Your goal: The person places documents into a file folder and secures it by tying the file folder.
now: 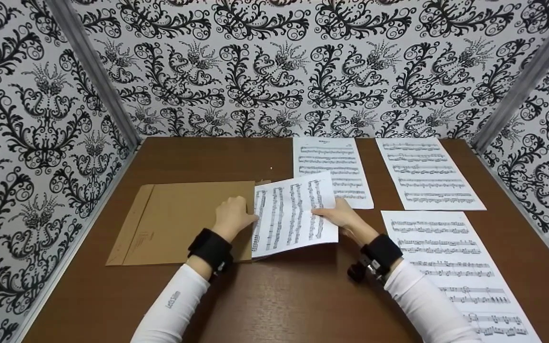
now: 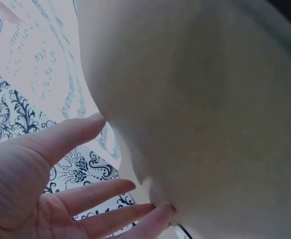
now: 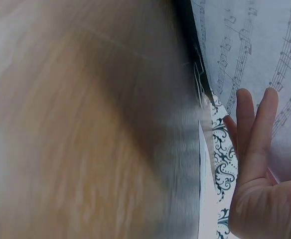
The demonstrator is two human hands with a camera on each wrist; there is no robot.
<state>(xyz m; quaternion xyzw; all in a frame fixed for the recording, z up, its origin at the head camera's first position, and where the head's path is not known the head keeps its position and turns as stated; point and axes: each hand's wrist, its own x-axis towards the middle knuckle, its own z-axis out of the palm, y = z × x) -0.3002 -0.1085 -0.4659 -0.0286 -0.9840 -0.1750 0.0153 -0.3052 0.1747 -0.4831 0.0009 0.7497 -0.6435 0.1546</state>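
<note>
A brown paper envelope [image 1: 184,224] lies on the table at the left, its mouth facing right. My left hand [image 1: 233,219] holds the envelope near that mouth, thumb toward the sheet music; in the left wrist view its fingertips [image 2: 158,214] touch the tan paper. A printed music sheet [image 1: 289,214], turned sideways and slightly bent, meets the envelope's mouth, its left end hidden there. My right hand [image 1: 343,216] grips the sheet's right side, thumb on top and fingers beneath. The right wrist view shows those fingers [image 3: 257,124] under the raised sheet.
Another music page [image 1: 331,157] lies at the back, partly covered by the held sheet. Two more pages, one at the back right [image 1: 427,171] and one at the front right [image 1: 451,257], lie flat on the brown table [image 1: 279,305]. Patterned walls [image 1: 265,71] enclose the table's back and sides.
</note>
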